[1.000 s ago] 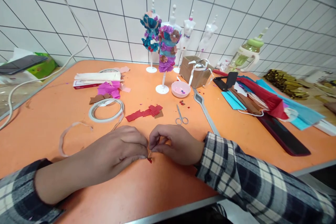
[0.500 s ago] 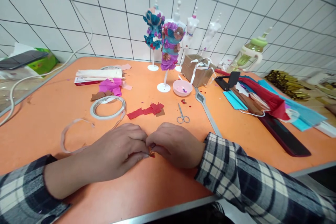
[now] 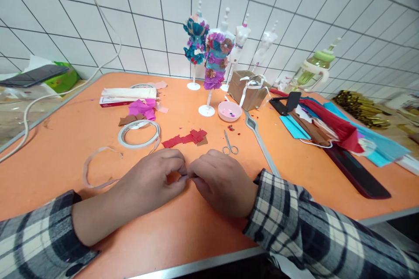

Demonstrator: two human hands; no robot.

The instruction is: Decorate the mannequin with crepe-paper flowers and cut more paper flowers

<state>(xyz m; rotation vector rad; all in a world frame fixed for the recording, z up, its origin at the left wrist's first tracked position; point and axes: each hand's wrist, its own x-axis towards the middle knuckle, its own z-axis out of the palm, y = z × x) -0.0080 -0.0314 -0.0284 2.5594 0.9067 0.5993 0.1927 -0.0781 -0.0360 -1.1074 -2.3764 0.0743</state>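
Observation:
My left hand point(image 3: 152, 178) and my right hand point(image 3: 222, 181) rest on the orange table point(image 3: 65, 148), fingertips pinched together where they meet. Whatever they pinch is too small and too hidden to name. Just beyond them lie red paper pieces point(image 3: 186, 138) and small scissors point(image 3: 229, 144). A tape roll point(image 3: 139, 134) lies beyond my left hand, and a loose tape strip point(image 3: 98, 168) curls to its left.
Several small mannequins point(image 3: 214, 59), two of them dressed in coloured paper, stand by the tiled wall. A pink bowl point(image 3: 229, 111), brown bag point(image 3: 249, 88), pink paper point(image 3: 142, 108), paper sheets point(image 3: 340, 128), a dark case point(image 3: 358, 174) and a green bottle point(image 3: 310, 69) lie around.
Both hands have closed tighter together and shifted slightly away from me. The tiny red piece seen at my fingertips earlier is now hidden between the fingers.

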